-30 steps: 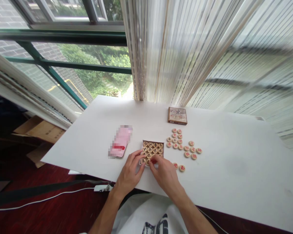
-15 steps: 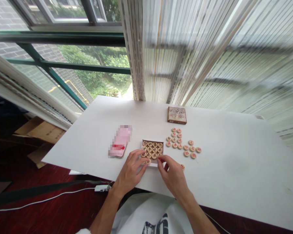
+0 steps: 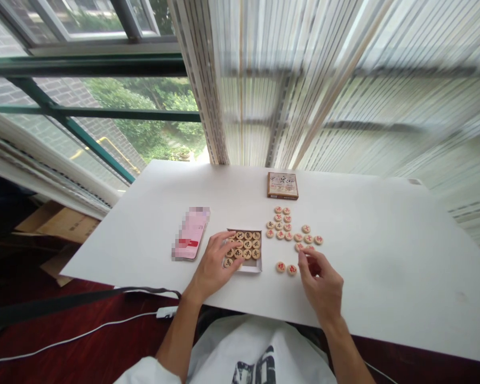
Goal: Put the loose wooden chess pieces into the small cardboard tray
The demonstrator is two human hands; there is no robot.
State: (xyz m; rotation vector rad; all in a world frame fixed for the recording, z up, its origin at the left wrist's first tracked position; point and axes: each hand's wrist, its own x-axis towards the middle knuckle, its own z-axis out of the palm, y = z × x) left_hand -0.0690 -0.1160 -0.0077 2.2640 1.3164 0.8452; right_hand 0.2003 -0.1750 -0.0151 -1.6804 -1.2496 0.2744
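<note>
While the left hand (image 3: 218, 261), fingers apart, spans the open xiangqi box (image 3: 251, 271), steady it lightly.
Right hand (image 3: 322, 274), fingertips close together, is at the red xiangqi pieces (image 3: 308, 239) right of it; grip unclear; pinch rims.

Head view, forward-down over table (image 3: 392, 277)

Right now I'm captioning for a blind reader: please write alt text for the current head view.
A person's left hand is spread over an open box of round pieces on a white table; the right hand is near loose pieces to the box's right. A phone lies left, a printed box beyond.
</note>
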